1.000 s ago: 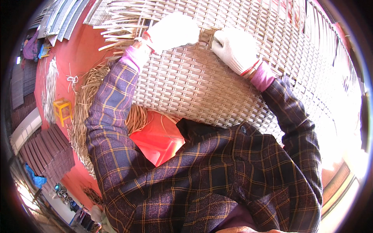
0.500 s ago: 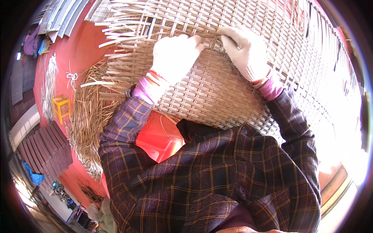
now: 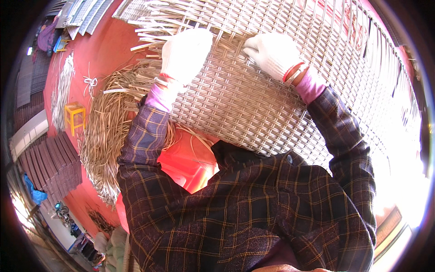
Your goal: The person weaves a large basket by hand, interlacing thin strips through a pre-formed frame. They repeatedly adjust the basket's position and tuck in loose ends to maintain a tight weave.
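Though the wicker panel (image 3: 235,97) looks close-woven near-side, loose strips (image 3: 154,35) at its left edge look unfinished; right hand (image 3: 273,54) curled, hold unclear; left hand (image 3: 186,55), can't tell from here.

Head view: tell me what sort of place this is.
Probably a weaving workshop: a large woven panel fills the space in front of the person, a heap of loose strands lies to its left, and brown ribbed pieces are stacked farther left.
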The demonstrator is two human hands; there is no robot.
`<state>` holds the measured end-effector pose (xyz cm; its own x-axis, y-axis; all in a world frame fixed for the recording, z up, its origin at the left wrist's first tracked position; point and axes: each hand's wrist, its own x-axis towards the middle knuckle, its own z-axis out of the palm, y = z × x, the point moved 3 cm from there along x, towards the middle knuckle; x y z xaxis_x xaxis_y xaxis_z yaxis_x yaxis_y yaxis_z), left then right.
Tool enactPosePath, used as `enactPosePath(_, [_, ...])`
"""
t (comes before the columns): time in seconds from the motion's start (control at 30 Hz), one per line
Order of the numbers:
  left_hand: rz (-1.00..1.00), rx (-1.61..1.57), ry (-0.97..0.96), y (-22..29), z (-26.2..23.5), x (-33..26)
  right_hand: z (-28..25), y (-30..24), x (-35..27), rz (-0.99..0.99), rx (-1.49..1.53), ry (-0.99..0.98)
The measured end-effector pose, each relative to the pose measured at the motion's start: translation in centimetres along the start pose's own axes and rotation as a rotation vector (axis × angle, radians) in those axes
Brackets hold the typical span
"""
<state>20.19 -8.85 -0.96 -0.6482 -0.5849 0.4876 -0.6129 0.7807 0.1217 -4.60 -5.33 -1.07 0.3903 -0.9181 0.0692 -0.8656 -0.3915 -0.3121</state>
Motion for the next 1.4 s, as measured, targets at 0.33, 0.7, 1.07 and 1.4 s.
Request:
enactPosePath(0.33, [0.391,0.14,-0.229,-1.9,1.2,1.1,-0.2,-0.4,1.3,0.021,-0.069,-0.059])
enactPosePath(0.7, [0.068,0.238,-0.274,-1.7,2.6,3.0,1.0,-0.9,0.5,0.002,-0.038,0.217])
enactPosePath(1.07, [-0.095,-0.144,-0.335,-4.9,1.1,2.5,1.5,-0.7,0.3,0.02,-0.002,0.268])
enactPosePath(1.4, [-0.068,0.276,-0.298,-5.7,-4.2,-1.7,1.1,-1.0,0.3,0.053,0.012,0.267])
